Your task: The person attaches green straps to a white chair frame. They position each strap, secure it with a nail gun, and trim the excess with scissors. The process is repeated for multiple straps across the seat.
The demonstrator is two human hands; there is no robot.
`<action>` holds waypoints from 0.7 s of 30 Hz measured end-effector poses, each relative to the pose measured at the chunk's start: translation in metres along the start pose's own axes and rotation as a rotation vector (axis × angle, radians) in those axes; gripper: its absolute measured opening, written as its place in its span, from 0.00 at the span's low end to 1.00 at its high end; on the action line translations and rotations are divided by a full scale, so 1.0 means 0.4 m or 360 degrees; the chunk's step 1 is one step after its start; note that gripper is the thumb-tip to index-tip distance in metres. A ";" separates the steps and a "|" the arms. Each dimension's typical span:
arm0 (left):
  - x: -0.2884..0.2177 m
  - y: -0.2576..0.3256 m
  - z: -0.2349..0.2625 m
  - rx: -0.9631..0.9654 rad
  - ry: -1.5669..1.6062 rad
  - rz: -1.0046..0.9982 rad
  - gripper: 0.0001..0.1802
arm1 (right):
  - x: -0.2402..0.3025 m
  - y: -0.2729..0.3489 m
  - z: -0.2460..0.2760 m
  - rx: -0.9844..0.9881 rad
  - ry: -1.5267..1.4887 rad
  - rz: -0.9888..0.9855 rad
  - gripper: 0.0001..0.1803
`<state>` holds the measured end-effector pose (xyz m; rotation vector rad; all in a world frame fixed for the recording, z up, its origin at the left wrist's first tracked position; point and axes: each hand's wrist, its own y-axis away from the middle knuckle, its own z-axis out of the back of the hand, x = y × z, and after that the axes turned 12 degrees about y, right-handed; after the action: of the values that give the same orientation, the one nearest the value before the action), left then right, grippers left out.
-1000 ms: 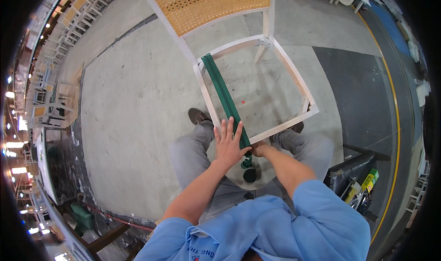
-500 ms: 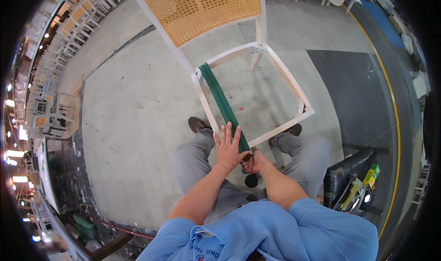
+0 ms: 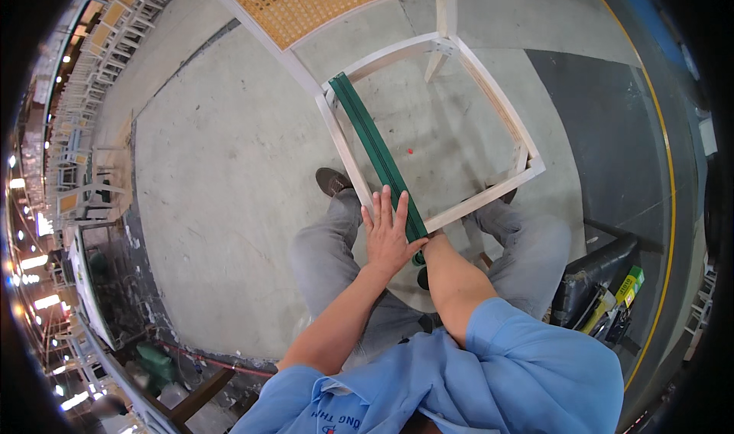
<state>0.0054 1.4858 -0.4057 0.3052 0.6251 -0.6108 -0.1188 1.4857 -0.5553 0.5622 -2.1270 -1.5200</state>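
A white wooden chair frame [image 3: 506, 98] with a woven cane back [image 3: 329, 2] stands before me, its seat opening bare apart from one band. Along the left side of that opening runs a green webbing strap [image 3: 375, 144], from the back rail to the front corner nearest me. My left hand [image 3: 388, 239] lies flat on the strap's near end, fingers stretched. Beneath the front rail [image 3: 482, 199] goes my right forearm [image 3: 456, 281]; the hand itself is hidden under the rail and strap. A dark green round end [image 3: 423, 278] hangs just below the strap.
On the right, a black padded seat [image 3: 585, 281] stands by a green-and-yellow box [image 3: 629, 285] and other tools. Rows of white chairs [image 3: 115, 40] line the far left. A tiny red bit [image 3: 410, 151] lies on the concrete floor under the frame.
My right hand has slipped forward under the front rail, out of sight. The left hand still presses the strap. The chair sits slightly higher in the view.
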 end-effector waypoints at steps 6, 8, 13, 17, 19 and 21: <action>0.090 -0.023 0.068 -0.0779 0.1104 0.0566 0.50 | -0.074 -0.127 0.072 -0.0356 0.0216 -0.0106 0.18; 0.172 -0.078 0.056 -0.1024 0.1578 0.1287 0.33 | -0.087 -0.170 0.098 -0.0427 0.0299 -0.0153 0.17; 0.359 -0.138 -0.078 -0.0701 0.2356 0.2166 0.19 | -0.077 -0.272 0.131 -0.0427 0.0464 -0.0266 0.14; 0.409 -0.127 -0.207 0.0110 0.2421 0.1896 0.13 | -0.061 -0.345 0.133 -0.0283 0.0592 -0.0291 0.14; 0.391 -0.127 -0.219 0.0258 0.2415 0.1481 0.14 | -0.066 -0.370 0.128 -0.0177 0.0651 -0.0193 0.14; 0.361 -0.157 -0.203 0.0586 0.1871 0.0996 0.18 | -0.066 -0.388 0.110 -0.0193 0.0520 -0.0084 0.16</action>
<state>0.0231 1.4091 -0.5645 1.1941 1.4572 0.1391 -0.1137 1.4870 -0.7186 0.7704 -1.7741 -1.4592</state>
